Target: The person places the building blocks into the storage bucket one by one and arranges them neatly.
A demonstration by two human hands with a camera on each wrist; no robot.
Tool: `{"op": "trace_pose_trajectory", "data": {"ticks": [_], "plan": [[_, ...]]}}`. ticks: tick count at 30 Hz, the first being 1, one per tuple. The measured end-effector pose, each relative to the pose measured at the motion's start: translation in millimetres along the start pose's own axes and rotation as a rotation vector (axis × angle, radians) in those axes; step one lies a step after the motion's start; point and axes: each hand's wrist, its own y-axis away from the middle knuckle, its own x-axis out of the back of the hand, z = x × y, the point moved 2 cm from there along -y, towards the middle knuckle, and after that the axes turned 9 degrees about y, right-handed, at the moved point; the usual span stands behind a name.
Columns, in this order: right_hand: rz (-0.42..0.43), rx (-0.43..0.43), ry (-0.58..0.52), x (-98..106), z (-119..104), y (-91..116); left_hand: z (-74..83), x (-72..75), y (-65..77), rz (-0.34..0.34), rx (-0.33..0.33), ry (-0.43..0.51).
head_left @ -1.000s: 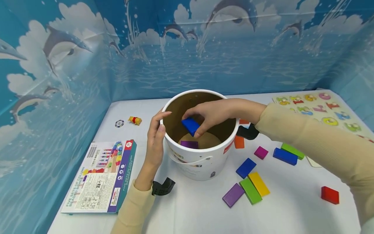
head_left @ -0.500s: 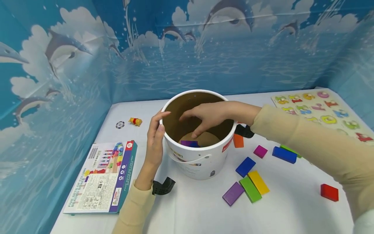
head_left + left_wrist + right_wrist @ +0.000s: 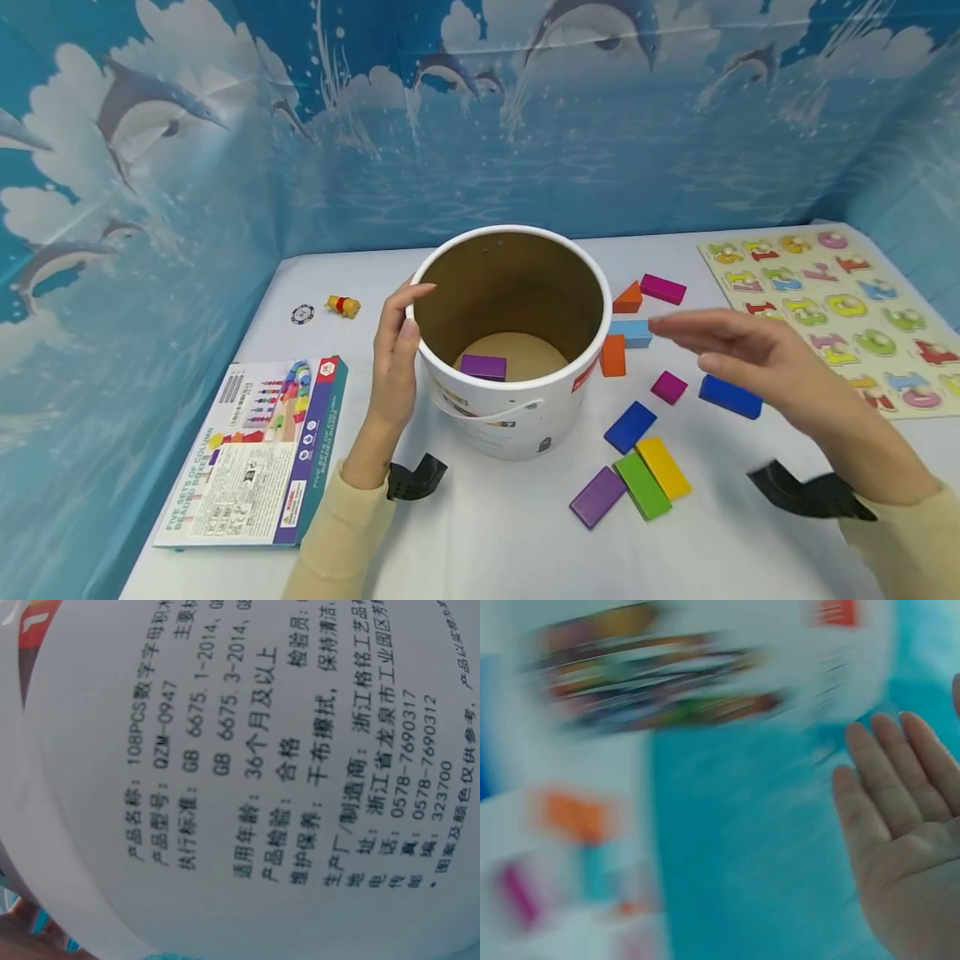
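Observation:
My left hand grips the left rim of a white bucket, one finger over the edge and the thumb outside. Printed text covers the bucket wall in the left wrist view, with some fingers low in the corner. A purple block lies on the bucket's floor; the near wall hides part of that floor. My right hand hovers with straight fingers above the table, right of the bucket, holding nothing. Under and beside it are a blue block, a light blue block and a magenta cube.
In front lie blue, yellow, green and purple blocks. A number puzzle board is at right. On the left are a boxed toy set, a bear figure and a round chip.
My right hand let go of a blue block inside the bucket, then came out and moved right over the table. The blue block is now hidden from view. My left hand stayed at the rim.

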Motion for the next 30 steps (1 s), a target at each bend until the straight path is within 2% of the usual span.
{"op": "trace_pose_trajectory", "data": {"ticks": [3,5,7,12,19,23,30], "plan": [[-0.074,-0.209,0.089,-13,44,33,0.6,0.8,0.4,0.008,-0.003,-0.007],[-0.152,-0.271,0.153,-24,65,49,0.5,1.2,0.7,0.013,-0.008,-0.008],[-0.202,-0.252,0.228,-34,77,61,0.2,1.1,0.8,0.015,-0.011,-0.011],[-0.227,-0.211,0.357,-49,88,76,-0.6,0.0,-0.8,0.014,-0.006,-0.007],[-0.247,-0.265,0.378,-63,93,71,-0.5,-0.3,-1.6,0.020,0.002,-0.004],[-0.241,-0.280,0.436,-66,94,71,-0.5,-0.8,-1.9,0.018,0.005,-0.001],[-0.214,-0.239,0.480,-63,92,71,-2.0,-1.1,-1.8,0.021,0.005,0.009]]}}
